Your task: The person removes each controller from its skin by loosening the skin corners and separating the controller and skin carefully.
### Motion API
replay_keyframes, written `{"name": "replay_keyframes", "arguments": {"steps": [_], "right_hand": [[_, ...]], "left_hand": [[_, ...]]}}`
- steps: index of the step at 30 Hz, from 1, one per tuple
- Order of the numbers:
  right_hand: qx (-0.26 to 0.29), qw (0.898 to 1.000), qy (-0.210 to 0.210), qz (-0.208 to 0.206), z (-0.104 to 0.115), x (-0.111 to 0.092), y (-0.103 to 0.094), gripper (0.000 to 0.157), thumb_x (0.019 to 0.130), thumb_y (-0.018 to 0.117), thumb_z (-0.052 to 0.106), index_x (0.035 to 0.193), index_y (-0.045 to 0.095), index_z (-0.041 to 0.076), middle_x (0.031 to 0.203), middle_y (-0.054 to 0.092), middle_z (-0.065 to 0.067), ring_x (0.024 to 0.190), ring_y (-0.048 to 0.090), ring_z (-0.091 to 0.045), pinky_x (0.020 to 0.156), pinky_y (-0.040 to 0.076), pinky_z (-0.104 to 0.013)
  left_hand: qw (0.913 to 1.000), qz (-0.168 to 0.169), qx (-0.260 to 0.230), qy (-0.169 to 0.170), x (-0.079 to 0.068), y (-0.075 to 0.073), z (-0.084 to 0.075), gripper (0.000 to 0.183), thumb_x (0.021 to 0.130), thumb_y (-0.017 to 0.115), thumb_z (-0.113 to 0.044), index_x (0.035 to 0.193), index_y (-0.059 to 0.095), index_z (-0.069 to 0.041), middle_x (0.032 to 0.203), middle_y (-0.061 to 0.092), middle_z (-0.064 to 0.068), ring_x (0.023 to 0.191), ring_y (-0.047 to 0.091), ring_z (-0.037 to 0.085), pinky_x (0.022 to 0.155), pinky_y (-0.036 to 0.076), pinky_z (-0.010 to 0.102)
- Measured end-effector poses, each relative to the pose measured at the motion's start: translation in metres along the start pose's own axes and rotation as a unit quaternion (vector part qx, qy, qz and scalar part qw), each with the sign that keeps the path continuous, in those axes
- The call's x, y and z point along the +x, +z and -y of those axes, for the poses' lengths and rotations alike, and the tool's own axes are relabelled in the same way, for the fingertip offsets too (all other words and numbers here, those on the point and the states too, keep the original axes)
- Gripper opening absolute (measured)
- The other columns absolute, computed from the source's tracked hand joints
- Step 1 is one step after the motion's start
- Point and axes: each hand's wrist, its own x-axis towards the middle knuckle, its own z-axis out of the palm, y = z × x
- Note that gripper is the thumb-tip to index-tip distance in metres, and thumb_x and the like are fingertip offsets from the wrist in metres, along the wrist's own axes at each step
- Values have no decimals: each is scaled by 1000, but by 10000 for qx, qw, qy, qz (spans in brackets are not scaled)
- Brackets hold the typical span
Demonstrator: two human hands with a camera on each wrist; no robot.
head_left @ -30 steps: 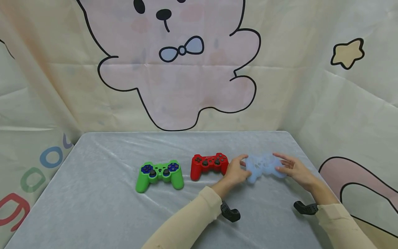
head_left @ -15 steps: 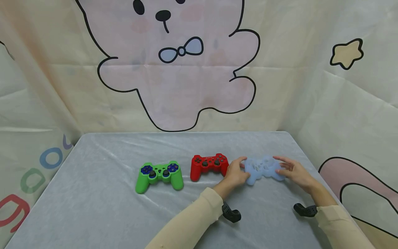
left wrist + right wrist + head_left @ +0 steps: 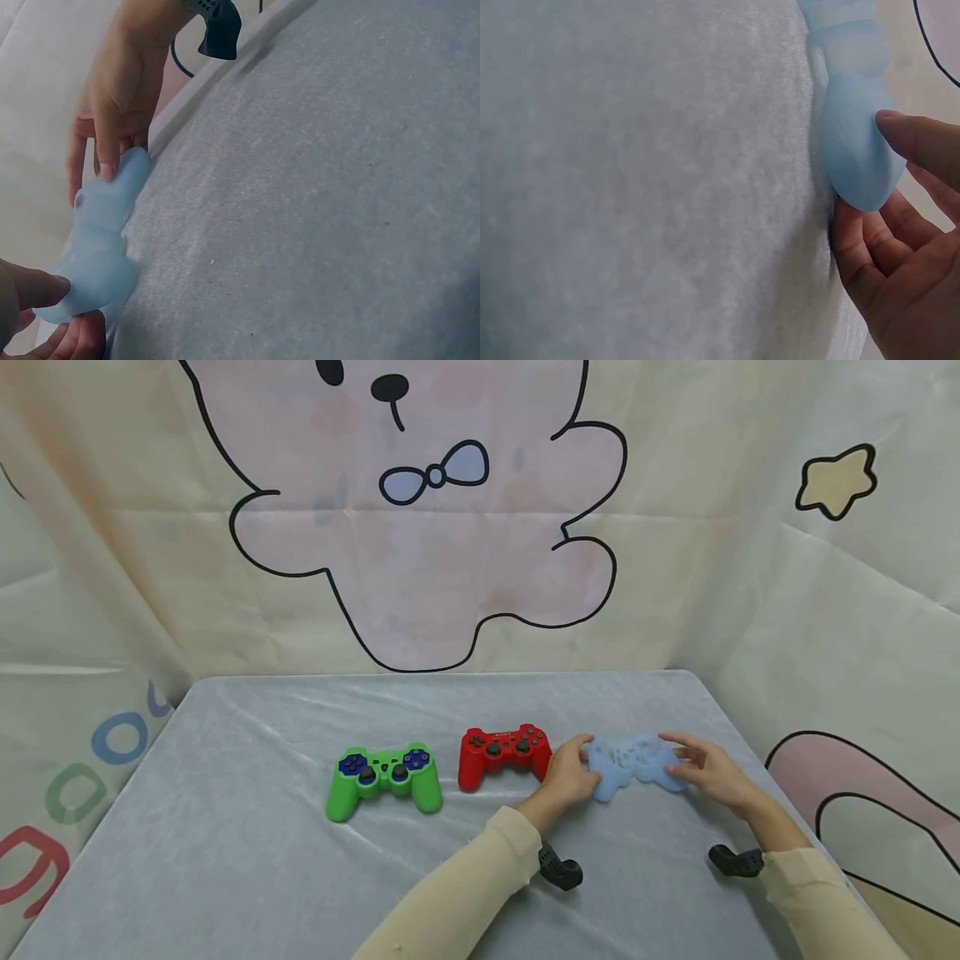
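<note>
A pale blue, translucent silicone controller cover point(image 3: 633, 762) lies at the right of the grey table, with openings in its upper face. My left hand point(image 3: 566, 777) pinches its left end, thumb on top and fingers underneath. At the opposite end, my right hand point(image 3: 716, 772) holds the other grip lobe. In the right wrist view its thumb presses on the smooth blue cover point(image 3: 859, 142) while the fingers curl below. Just left of my left hand sits a red game controller point(image 3: 501, 752), its right grip partly hidden by that hand. Further left is a green game controller point(image 3: 385, 777) with blue button areas.
Grey cloth covers the table point(image 3: 247, 868). Behind it hangs a cream curtain point(image 3: 675, 568) with a cartoon bear, and printed curtains flank both sides. Black wrist devices point(image 3: 561, 870) stick out below both wrists.
The blue cover was blurred a second ago and now looks sharp, having shifted very slightly left. Both hands keep their hold on it. The red and green controllers have stayed put.
</note>
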Motion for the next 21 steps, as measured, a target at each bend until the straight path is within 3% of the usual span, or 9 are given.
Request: {"name": "replay_keyframes", "arguments": {"steps": [6,11,14,18,21], "right_hand": [[-328,9994,-62,-114,-2,4,2,56,95,70,10,143,48,-8,135,55,-36,102,52,10,77,51,-16],[-412,9990,-128,-143,-1,7,2,54,94,70,5,140,49,-12,125,60,-39,94,60,4,73,52,-16],[-611,9979,-117,-181,1,7,3,52,93,71,3,138,51,-12,122,62,-38,95,68,-10,73,52,-16],[-843,9960,-193,-226,3,7,5,50,91,71,1,136,52,-13,119,63,-39,99,70,-40,73,52,-16],[-904,9952,-257,-276,4,7,7,50,90,72,0,134,54,-14,117,65,-39,97,70,-37,72,51,-16]], "left_hand": [[9995,14,309,33,-1,1,0,58,86,73,-5,140,59,-21,106,65,2,92,57,13,86,50,28],[9987,31,501,44,-2,0,-3,59,87,73,-5,142,58,-23,114,67,2,98,60,14,90,51,29],[9972,73,734,115,-3,0,-5,60,88,73,-7,143,56,-24,127,67,0,113,62,15,98,51,29],[9945,20,1032,199,-4,1,-6,59,88,73,-10,143,56,-24,140,63,-3,126,60,16,105,48,28],[9936,-20,1110,211,-5,0,-6,59,88,73,-10,143,57,-24,139,63,-2,126,60,16,104,48,28]]}}
